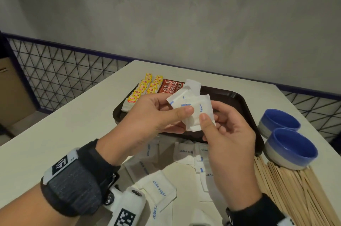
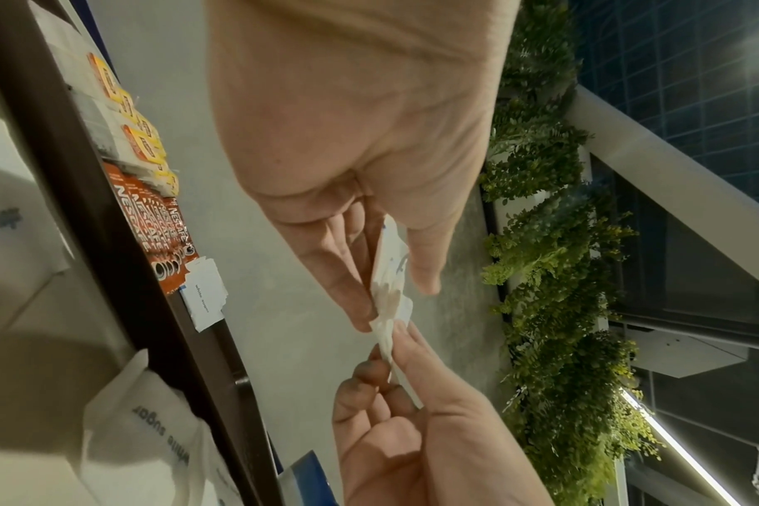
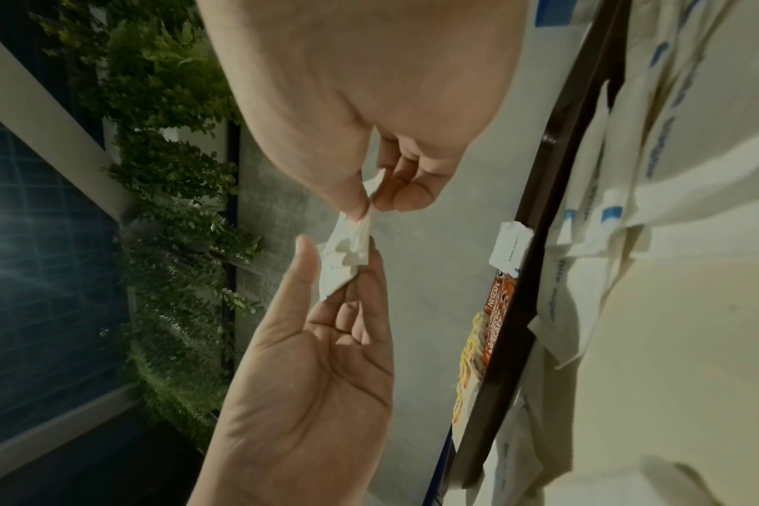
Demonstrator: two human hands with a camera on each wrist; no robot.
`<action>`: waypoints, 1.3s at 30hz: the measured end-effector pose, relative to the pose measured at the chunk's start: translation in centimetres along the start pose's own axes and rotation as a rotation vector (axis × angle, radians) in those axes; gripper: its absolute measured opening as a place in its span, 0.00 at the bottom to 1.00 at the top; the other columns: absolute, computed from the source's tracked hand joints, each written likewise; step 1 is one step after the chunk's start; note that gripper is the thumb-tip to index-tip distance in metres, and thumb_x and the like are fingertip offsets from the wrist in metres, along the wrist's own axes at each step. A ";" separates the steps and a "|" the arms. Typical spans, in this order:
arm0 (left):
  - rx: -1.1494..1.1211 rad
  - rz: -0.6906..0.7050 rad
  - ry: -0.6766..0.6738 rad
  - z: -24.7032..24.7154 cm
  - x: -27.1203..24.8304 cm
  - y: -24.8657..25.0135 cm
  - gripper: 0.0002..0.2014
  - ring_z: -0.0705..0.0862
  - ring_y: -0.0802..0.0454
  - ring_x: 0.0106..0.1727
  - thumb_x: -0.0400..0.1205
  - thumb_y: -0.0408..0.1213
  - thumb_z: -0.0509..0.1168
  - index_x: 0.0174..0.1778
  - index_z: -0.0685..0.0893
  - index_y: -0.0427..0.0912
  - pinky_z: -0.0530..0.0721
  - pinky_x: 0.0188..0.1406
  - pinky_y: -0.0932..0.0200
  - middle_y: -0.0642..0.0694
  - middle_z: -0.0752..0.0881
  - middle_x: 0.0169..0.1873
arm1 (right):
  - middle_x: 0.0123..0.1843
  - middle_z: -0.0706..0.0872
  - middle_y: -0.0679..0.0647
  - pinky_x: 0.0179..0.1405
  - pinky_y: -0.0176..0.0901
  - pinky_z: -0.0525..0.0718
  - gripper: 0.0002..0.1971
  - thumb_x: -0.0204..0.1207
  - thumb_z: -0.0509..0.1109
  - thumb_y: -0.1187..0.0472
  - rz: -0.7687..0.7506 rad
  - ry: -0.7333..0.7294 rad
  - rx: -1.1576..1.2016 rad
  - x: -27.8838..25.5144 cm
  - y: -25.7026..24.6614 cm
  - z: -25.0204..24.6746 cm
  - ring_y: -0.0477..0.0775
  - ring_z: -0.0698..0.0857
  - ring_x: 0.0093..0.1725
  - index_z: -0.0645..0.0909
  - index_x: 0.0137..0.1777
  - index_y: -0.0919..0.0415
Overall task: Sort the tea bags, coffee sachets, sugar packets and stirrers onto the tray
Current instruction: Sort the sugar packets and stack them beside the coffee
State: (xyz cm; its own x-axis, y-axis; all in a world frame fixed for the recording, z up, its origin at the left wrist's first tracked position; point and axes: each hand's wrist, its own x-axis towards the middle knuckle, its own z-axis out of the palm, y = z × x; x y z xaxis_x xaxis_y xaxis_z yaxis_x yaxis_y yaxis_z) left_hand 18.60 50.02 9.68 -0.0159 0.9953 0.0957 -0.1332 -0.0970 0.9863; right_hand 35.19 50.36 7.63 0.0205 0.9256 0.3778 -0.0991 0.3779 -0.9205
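The desk (image 1: 55, 133) carries a dark tray (image 1: 238, 100) set beyond both hands, slightly left of centre. On its far left corner lie yellow tea bags (image 1: 145, 87) in rows, red coffee sachets (image 1: 170, 86) beside them to the right, and a few sugar packets (image 1: 192, 84) next to those. Wooden stirrers (image 1: 295, 189) lie in a heap at the right of the desk, running toward the person, and loose sugar packets (image 1: 160, 187) lie on the desk between the wrists.

The left hand (image 1: 155, 117) pinches a small fan of held packets (image 1: 188, 104) between thumb and fingers; the right hand (image 1: 228, 142) pinches the nearest of these, thumb on top. The bundle hangs above the tray's near edge. Its place beside the sachets lies straight ahead and a little up-tray, probably nearer the left hand.
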 end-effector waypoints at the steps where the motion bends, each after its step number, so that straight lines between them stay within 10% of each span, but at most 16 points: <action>1: 0.007 0.003 0.001 0.0 0.0 0.0 0.16 0.94 0.48 0.43 0.74 0.35 0.78 0.57 0.92 0.38 0.93 0.42 0.56 0.42 0.96 0.48 | 0.47 0.91 0.43 0.40 0.29 0.87 0.13 0.79 0.74 0.68 0.004 -0.002 0.003 0.0 -0.1 0.0 0.42 0.91 0.47 0.87 0.58 0.49; 32: -0.081 -0.009 0.173 -2.3 1.1 1.0 0.10 0.95 0.44 0.42 0.86 0.29 0.71 0.63 0.88 0.35 0.95 0.50 0.51 0.38 0.95 0.47 | 0.50 0.94 0.56 0.45 0.45 0.89 0.07 0.81 0.73 0.61 0.348 0.193 0.155 1.2 -0.4 -0.8 0.49 0.88 0.44 0.88 0.57 0.57; 39: -0.244 0.046 0.305 -6.1 2.1 2.0 0.08 0.96 0.42 0.49 0.86 0.31 0.71 0.60 0.87 0.35 0.94 0.39 0.60 0.36 0.94 0.50 | 0.46 0.91 0.58 0.37 0.43 0.84 0.04 0.80 0.77 0.66 0.415 0.006 -0.249 10.2 -0.7 -0.5 0.51 0.85 0.39 0.85 0.50 0.59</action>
State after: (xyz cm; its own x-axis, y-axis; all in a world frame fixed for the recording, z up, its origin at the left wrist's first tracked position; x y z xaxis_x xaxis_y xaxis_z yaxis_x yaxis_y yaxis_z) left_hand 12.29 51.93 11.08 -0.3162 0.9469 0.0587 -0.3563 -0.1759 0.9177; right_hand 35.94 59.56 12.10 0.0349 0.9991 -0.0258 0.1409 -0.0305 -0.9896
